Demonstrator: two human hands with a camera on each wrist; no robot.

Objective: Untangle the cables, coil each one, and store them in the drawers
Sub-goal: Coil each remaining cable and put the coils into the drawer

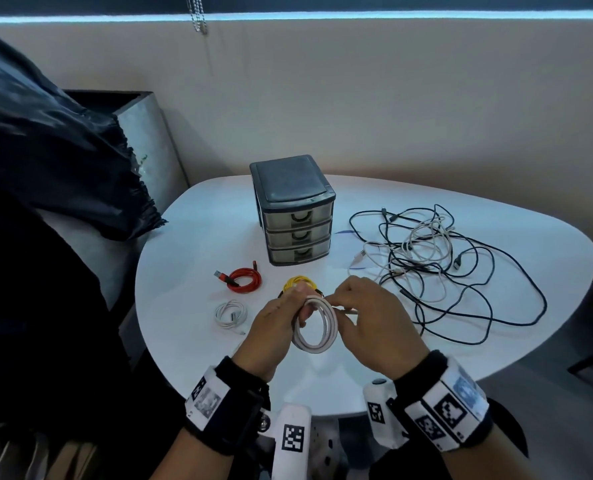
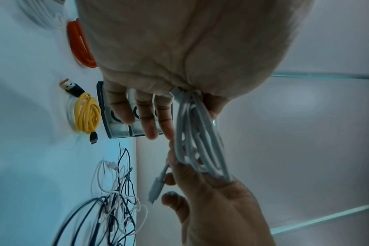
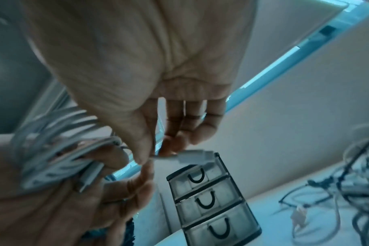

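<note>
Head view: our left hand (image 1: 277,327) grips a coiled white cable (image 1: 317,323) above the near edge of the white table (image 1: 198,237), fingers through the loop. Our right hand (image 1: 374,320) pinches that cable's loose end just beside the coil. Landmark is the three-drawer unit (image 1: 293,211), all drawers closed. In front of it, nearer us: a yellow coil (image 1: 298,282) partly hidden behind our hands, a red coil (image 1: 245,279) front-left, a small white coil (image 1: 231,313) further front-left. Right of the unit: the tangled pile (image 1: 437,261) of black and white cables.

Left wrist view: thumb and palm clamp the white loops (image 2: 197,141); the other fingers (image 2: 146,119) are extended. Yellow coil (image 2: 87,113) lies beside the unit (image 2: 116,128).

Right wrist view: thumb and fingertips (image 3: 169,146) pinch the cable just behind its white plug (image 3: 197,156), above the unit (image 3: 213,204). Tangle (image 3: 348,183) sits right of it.
</note>
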